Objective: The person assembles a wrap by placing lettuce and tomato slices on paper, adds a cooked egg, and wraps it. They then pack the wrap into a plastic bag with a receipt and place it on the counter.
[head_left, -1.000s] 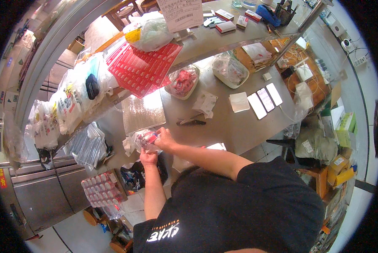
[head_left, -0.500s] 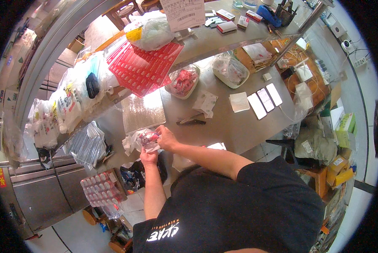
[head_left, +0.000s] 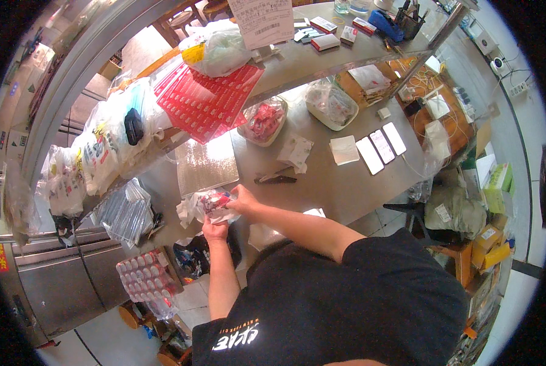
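A crumpled, whitish see-through plastic bag (head_left: 193,206) with red and white printing or contents is held over the near edge of the metal table. My left hand (head_left: 215,230) grips the bag from below, with the thumb up against it. At the bag's right side my right hand (head_left: 242,201) has its fingers closed on the edge. What lies inside the bag is too small to make out. Just beyond the hands lies a silvery foil bubble pouch (head_left: 207,165), flat on the table. A dark, slim tool (head_left: 276,179) rests to the right of it.
Two tubs, one with red packets (head_left: 264,122) and one with clear packets (head_left: 332,105), stand under the shelf. Three phones (head_left: 381,147) lie at the right beside a napkin (head_left: 344,150). Red printed sheets (head_left: 209,97) overhang the shelf edge. Stacked silver pouches (head_left: 126,210) lie left.
My right hand has shifted slightly to the right and down. The bag between the hands now looks wider and more spread out, and more of its red part shows.
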### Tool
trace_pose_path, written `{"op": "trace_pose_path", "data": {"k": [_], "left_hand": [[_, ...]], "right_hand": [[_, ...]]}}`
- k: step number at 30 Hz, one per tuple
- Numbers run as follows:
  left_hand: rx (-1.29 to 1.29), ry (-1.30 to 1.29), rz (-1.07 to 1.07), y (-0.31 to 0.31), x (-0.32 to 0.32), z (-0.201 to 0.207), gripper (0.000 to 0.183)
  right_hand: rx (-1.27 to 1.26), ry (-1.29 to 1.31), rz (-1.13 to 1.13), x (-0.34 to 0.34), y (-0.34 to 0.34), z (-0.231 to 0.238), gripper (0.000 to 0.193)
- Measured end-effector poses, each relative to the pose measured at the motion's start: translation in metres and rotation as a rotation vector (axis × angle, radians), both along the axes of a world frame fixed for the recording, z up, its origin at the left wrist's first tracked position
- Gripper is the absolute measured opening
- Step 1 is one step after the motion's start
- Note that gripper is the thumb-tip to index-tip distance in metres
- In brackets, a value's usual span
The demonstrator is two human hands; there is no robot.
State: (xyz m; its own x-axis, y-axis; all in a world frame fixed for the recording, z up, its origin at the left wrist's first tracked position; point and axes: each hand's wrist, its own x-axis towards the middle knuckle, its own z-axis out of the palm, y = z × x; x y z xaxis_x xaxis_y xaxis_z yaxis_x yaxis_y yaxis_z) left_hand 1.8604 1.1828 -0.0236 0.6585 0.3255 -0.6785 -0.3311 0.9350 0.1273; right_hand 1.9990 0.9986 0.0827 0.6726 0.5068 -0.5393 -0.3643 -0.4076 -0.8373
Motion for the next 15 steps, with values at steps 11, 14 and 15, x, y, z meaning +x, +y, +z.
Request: {"op": "trace_pose_path", "data": {"k": [11,14,15], "left_hand": [[0.024,0.141,-0.055,-0.029,0.014,0.040,0.046],[0.044,0.166,-0.070,-0.033,0.015,0.044,0.047],[0.036,0.165,-0.081,-0.033,0.014,0.044,0.048]], "right_hand": [[-0.069,-0.241,0.017,-0.007,-0.007,-0.014,0.046],[-0.107,-0.267,0.060,-0.009,-0.013,-0.010,0.045],[-0.126,-0.274,0.071,-0.009,-0.015,-0.007,0.046]]}}
